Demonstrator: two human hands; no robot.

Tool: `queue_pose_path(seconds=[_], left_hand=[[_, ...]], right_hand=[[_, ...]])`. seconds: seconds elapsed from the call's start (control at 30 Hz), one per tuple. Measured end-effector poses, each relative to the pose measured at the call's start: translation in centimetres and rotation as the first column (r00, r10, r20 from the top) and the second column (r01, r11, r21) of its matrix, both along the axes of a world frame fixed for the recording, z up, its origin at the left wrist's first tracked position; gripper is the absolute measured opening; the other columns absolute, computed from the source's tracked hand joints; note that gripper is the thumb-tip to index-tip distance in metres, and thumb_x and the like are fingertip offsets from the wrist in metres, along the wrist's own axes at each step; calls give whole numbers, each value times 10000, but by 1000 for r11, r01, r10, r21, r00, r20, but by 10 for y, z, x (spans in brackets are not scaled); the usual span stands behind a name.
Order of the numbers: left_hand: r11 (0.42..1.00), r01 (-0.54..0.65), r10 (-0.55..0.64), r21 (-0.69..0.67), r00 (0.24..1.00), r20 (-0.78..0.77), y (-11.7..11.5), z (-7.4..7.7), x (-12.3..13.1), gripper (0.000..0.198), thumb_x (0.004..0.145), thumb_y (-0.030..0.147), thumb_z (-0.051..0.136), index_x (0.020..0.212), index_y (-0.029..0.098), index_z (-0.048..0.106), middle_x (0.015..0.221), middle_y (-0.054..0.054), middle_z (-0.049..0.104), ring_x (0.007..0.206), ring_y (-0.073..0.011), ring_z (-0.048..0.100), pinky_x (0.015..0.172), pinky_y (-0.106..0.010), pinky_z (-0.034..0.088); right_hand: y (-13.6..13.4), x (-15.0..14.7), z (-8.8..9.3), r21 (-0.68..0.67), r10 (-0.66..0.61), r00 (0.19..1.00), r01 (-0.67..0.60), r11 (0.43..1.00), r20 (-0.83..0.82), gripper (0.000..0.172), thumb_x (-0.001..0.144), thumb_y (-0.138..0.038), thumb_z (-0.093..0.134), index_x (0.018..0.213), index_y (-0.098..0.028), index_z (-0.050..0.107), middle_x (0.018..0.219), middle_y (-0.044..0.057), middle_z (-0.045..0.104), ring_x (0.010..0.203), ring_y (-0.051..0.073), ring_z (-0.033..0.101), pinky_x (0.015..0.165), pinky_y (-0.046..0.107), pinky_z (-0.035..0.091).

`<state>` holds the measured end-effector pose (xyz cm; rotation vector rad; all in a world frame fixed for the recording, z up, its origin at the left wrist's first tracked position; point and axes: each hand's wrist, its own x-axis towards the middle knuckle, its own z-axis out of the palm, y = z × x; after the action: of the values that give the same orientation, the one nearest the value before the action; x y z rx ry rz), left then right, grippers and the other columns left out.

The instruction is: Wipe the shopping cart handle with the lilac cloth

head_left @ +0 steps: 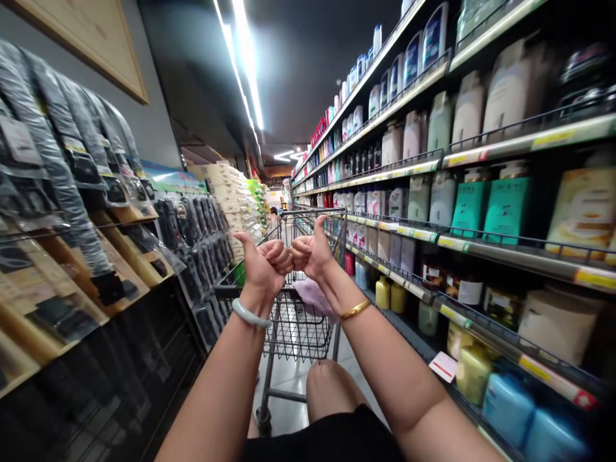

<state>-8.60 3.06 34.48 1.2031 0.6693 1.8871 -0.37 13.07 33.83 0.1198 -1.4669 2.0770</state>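
Observation:
My left hand (pixel 264 264) and my right hand (pixel 311 253) are raised side by side in front of me, both curled into fists with the thumbs sticking up, knuckles touching. Neither holds anything. A pale bangle circles my left wrist and a gold bangle my right. Just behind the hands stands a wire shopping cart (pixel 293 321) in the aisle, with a pink item (pixel 312 296) lying in its basket.
Shelves of bottles and boxes (pixel 457 212) line the right side of the narrow aisle. Racks of packaged hanging goods (pixel 96 212) fill the left. My bent knee (pixel 330 385) shows below the cart. Stacked goods stand further down the aisle.

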Motion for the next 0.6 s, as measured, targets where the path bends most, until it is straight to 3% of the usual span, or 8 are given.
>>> queue_pose_path(seconds=[0.2, 0.3, 0.37, 0.43, 0.47, 0.5, 0.57, 0.6], left_hand=[[999, 20, -19, 33, 999, -38, -2, 2, 3, 817, 703, 993, 61, 472, 228, 233, 438, 79, 129, 360, -55, 140, 379, -214, 140], [1000, 3, -2, 31, 999, -46, 0, -7, 5, 810, 717, 995, 87, 485, 231, 226, 448, 83, 127, 375, -54, 123, 386, -213, 133], [1000, -22, 23, 4, 997, -76, 4, -18, 3, 804, 716, 998, 81, 491, 238, 215, 454, 85, 123, 383, -56, 113, 395, -222, 123], [992, -116, 104, -43, 972, -209, 9, -29, -4, 794, 701, 995, 7, 502, 251, 198, 465, 82, 123, 394, -67, 111, 405, -238, 127], [976, -210, 180, -57, 927, -328, 12, -34, -9, 787, 695, 980, -59, 508, 257, 191, 471, 76, 131, 400, -75, 119, 412, -248, 142], [947, -318, 261, -53, 853, -452, 15, -39, -16, 785, 692, 959, -120, 513, 261, 191, 477, 68, 148, 407, -84, 135, 422, -258, 162], [862, -506, 392, 6, 660, -641, 20, -49, -30, 809, 700, 940, -151, 508, 257, 237, 484, 43, 213, 429, -103, 198, 459, -275, 205], [823, -566, 432, 41, 577, -693, 23, -54, -37, 834, 711, 955, -107, 504, 250, 288, 490, 26, 267, 450, -114, 248, 484, -282, 226]], right_hand=[[-9, 9, 8, 8, -38, 999, 38, 999, 26, 827, 679, -1020, -3, 476, -242, 191, 380, -82, 181, 381, 43, 76, 396, 207, 91], [-9, 8, 0, 30, -71, 996, 70, 997, 45, 815, 686, -1011, -25, 483, -252, 191, 385, -84, 176, 382, 48, 72, 404, 217, 87], [-5, 6, -9, 96, -122, 988, 112, 989, 99, 808, 691, -997, -70, 490, -259, 192, 399, -86, 164, 391, 57, 73, 414, 228, 96], [-1, 8, -19, 278, -293, 939, 238, 931, 180, 816, 721, -967, -103, 492, -255, 225, 419, -71, 195, 404, 73, 135, 436, 238, 154], [1, 10, -23, 428, -439, 877, 327, 843, 196, 835, 750, -955, -82, 493, -245, 274, 437, -49, 262, 421, 84, 214, 464, 242, 213], [2, 13, -27, 595, -604, 779, 407, 693, 170, 858, 786, -946, -28, 507, -230, 352, 479, -16, 368, 468, 101, 328, 515, 251, 289], [2, 20, -37, 859, -852, 522, 423, 290, 31, 860, 844, -926, 156, 620, -199, 557, 686, 73, 602, 700, 176, 555, 704, 312, 414], [1, 24, -43, 929, -907, 420, 344, 140, -19, 827, 856, -909, 254, 719, -192, 643, 823, 116, 671, 845, 230, 608, 802, 363, 430]])
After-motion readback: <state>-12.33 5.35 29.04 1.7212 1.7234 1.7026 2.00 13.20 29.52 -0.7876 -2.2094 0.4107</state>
